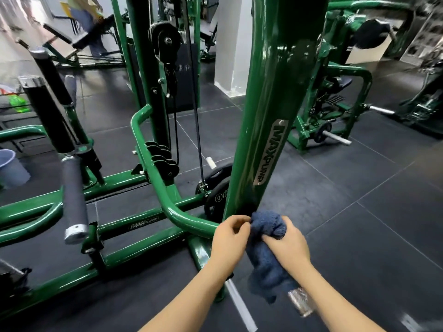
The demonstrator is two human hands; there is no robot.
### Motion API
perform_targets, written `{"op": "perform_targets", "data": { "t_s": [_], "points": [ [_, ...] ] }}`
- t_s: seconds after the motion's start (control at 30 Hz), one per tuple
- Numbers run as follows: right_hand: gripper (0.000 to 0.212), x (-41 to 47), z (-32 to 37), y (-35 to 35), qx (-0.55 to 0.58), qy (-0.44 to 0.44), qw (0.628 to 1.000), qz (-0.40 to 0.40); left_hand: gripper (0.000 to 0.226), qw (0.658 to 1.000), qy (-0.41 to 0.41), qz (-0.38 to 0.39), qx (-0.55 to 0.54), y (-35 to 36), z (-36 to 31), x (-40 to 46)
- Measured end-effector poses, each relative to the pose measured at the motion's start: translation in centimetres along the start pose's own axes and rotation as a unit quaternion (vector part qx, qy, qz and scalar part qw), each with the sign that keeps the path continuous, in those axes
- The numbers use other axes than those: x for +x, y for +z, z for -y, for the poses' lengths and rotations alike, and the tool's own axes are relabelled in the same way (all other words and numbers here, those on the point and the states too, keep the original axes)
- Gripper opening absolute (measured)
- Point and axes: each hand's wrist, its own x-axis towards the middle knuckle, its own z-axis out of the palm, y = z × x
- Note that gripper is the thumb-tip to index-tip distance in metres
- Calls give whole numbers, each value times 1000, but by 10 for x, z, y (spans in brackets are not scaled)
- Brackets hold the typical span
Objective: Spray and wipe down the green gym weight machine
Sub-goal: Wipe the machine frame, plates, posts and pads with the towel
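Two hands meet low in the frame over a dark blue cloth (266,250), just in front of the base of the thick green upright post (271,116) of the weight machine. The left hand (231,238) pinches the upper edge of the cloth with curled fingers and thumb. The right hand (286,245) has its fingers curled over the bunched top of the cloth, gripping it, while the rest of the cloth hangs down between the two forearms. The bunched top sits close against the foot of the post; whether it actually touches the paint cannot be told.

The post carries an oval metal badge (271,152) reading MAXPUMP. A curved green tube (153,164) sweeps down from the left and joins the frame near the left hand. Behind the post lies a black weight plate (215,200), partly hidden. A stack of small black pulleys (163,159) sits on the curved tube, with black cables running upward to a larger pulley (165,41).

To the left, a grey padded handle (73,197) with a metal end cap angles downward, and two black roller pads stand above it. A pale blue bucket (10,167) sits on the dark rubber floor (359,188) at the left edge. More green machines stand in the background on the right.
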Motion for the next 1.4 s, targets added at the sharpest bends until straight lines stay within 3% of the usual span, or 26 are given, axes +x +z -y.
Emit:
{"op": "perform_targets", "data": {
  "t_s": [0.07, 0.13, 0.2, 0.3, 0.5, 0.6, 0.67, 0.83, 0.97, 1.1, 1.4],
  "points": [
    [35, -7, 3, -1, 26, -15, 997, -77, 22, 992, -85, -45, -87, 1, 6, 5],
    [48, -6, 17, 2, 20, -51, 990, -129, 21, 987, -128, -83, -47, 1, 14, 17],
    [56, 3, 34, 10, -21, -54, 995, -84, 23, 984, -159, -80, 13, 0, 11, 24],
    [62, 25, 43, 15, -99, 18, 995, 23, 27, 981, -167, -76, 66, -3, 5, 33],
    [66, 59, 25, 6, 38, 77, 984, 155, 44, 979, -159, -99, 77, 0, 5, 33],
    [36, 69, 18, 2, 93, 70, 972, 205, 46, 979, -155, -105, 78, 4, 3, 31],
    [28, 71, 14, 0, 93, 53, 970, 218, 41, 978, -154, -107, 88, 10, 0, 27],
    [23, 61, 10, 6, 77, 19, 979, 186, 15, 972, -175, -107, 118, 22, -5, 19],
    [31, 24, 4, -1, 56, 3, 990, 130, 32, 971, -182, -98, 122, 36, -5, -1],
    [59, -5, -17, -13, -33, -4, 992, 120, 35, 970, -186, -80, 134, 54, 2, -35],
    [52, -60, -75, -50, -67, -41, 989, 125, 37, 938, -190, 17, 289, 87, 14, -102]
  ]
}}
